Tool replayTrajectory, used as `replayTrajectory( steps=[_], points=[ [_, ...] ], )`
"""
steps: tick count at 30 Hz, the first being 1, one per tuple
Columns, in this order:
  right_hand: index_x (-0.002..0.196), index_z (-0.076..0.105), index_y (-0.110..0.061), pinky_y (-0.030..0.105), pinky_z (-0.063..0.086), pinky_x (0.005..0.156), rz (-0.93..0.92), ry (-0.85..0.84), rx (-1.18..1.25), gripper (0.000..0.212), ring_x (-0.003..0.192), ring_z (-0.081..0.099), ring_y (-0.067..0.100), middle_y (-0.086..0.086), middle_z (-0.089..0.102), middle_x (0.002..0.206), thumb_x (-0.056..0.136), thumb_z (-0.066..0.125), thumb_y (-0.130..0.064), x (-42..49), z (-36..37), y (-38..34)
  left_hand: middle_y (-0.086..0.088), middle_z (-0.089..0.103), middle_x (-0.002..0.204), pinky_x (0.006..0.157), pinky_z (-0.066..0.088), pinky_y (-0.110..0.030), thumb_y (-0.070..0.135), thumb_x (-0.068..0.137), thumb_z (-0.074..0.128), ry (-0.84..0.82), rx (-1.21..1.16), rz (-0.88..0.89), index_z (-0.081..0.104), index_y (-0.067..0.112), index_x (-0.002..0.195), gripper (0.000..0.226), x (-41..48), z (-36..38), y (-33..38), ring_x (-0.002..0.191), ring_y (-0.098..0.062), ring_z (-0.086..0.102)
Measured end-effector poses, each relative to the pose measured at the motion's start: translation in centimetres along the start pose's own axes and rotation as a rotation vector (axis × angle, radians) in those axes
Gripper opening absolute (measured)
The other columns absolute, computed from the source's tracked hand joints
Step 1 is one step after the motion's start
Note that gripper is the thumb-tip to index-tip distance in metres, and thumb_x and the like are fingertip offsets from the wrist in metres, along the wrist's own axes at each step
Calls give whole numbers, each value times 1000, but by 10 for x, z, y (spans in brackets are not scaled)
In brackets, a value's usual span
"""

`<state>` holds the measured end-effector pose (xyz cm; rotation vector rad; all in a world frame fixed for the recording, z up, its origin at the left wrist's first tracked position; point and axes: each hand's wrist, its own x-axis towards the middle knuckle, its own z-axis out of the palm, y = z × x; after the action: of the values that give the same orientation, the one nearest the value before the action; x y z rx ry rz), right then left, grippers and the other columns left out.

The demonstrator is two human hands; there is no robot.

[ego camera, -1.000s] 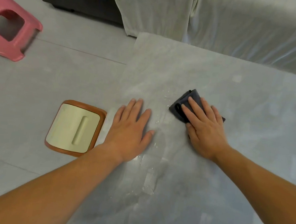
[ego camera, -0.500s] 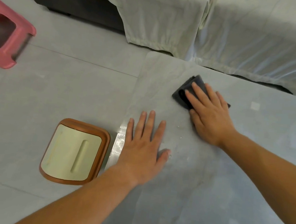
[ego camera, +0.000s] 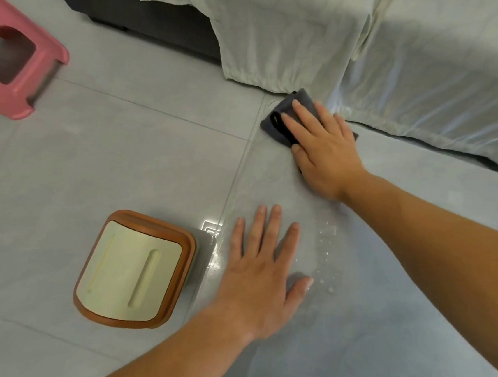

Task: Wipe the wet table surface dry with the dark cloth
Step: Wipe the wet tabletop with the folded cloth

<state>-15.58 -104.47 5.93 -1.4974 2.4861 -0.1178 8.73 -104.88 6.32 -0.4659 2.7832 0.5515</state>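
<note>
Grey, stone-look bench (ego camera: 364,336) fills the near right of the view. The left hand (ego camera: 259,277) is laid flat on it close to its left edge, fingers (ego camera: 272,230) straight and spread, with nothing held. Just right of that hand a scatter of droplets (ego camera: 325,250) is seen on the surface, so the drying is judged unfinished.

Farther off, at the bench's far left corner, the cloth (ego camera: 279,115) is pressed down under the right hand (ego camera: 324,147), whose fingers are stretched out over it rather than curled round it. The cloth is folded into a thick pad. It is judged soft, light and limp, and likely to bunch or unfold if dragged by one edge, so it is best driven by flat pressure over the middle of the pad. Easy sliding is expected on the smooth, wet top.

Beyond the corner a pale sheet (ego camera: 287,34) hangs close to the cloth.
</note>
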Motion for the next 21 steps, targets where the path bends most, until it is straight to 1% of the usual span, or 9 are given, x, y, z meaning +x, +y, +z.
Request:
replayTrajectory(
  steps=[2, 3, 6, 8, 10, 14, 16, 19, 21],
  points=[
    [159, 21, -33, 49, 2, 123, 83, 58, 12, 57, 155, 2, 28, -7, 10, 168, 102, 29, -36, 6, 3, -20, -14, -25, 164, 121, -10, -58, 62, 98, 13, 3, -5, 6, -1, 21, 160, 76, 0, 1, 0, 148, -29, -32],
    [158, 23, -32, 50, 4, 123, 47, 66, 8, 58, 155, 4, 30, -6, 12, 168, 101, 29, -36, 1, 7, -28, -14, -25, 164, 121, -10, -58, 61, 98, 13, 2, -7, 8, -1, 21, 160, 76, 0, 1, 0, 148, -28, -33],
    [158, 26, -31, 49, 7, 123, -229, -26, -51, 57, 155, 9, 30, -5, 17, 167, 102, 31, -36, -29, 13, -23, -14, -26, 164, 121, -9, -58, 62, 98, 10, 2, -3, 7, -3, 21, 160, 76, -1, -1, -1, 147, -28, -34],
    [158, 25, -32, 48, 7, 124, -342, -88, -88, 56, 155, 8, 28, -6, 16, 167, 102, 32, -36, -38, 7, -3, -13, -26, 164, 121, -9, -58, 62, 98, 8, 1, -4, 2, -4, 21, 160, 75, -1, 0, -1, 147, -28, -34],
    [158, 25, -32, 48, 7, 124, -305, -67, -85, 57, 155, 8, 26, -7, 16, 167, 101, 30, -36, -31, 3, 10, -13, -24, 164, 122, -8, -57, 61, 98, 8, 18, -20, -2, -2, 22, 160, 74, -1, -1, 0, 148, -27, -33],
    [158, 25, -32, 51, 6, 124, -40, 48, 13, 57, 155, 7, 29, -6, 16, 167, 100, 27, -37, -28, 8, -12, -12, -22, 165, 122, -7, -56, 58, 99, 11, 15, -18, 13, 3, 20, 161, 72, -2, 1, -3, 149, -25, -31],
    [158, 26, -30, 50, 6, 124, -96, 43, 2, 57, 155, 7, 30, -4, 17, 167, 101, 27, -38, -52, 14, -18, -14, -14, 167, 123, -4, -55, 54, 100, 16, 40, -21, 26, 13, 17, 160, 71, -6, 0, -5, 152, -27, -24],
    [158, 26, -30, 48, 8, 124, -269, -61, -62, 56, 155, 8, 28, -5, 16, 167, 102, 30, -37, -93, 14, 6, -16, -7, 168, 124, 0, -55, 53, 102, 16, 38, -20, 40, 17, 14, 159, 69, -18, 3, -3, 153, -29, -19],
    [158, 26, -32, 51, 12, 123, -224, -55, -80, 57, 155, 11, 29, -6, 16, 167, 101, 30, -37, -99, 11, 32, -18, -1, 168, 124, 5, -56, 52, 102, 19, 46, 12, 38, 20, 13, 158, 69, -27, 7, -1, 154, -31, -12]
  ],
)
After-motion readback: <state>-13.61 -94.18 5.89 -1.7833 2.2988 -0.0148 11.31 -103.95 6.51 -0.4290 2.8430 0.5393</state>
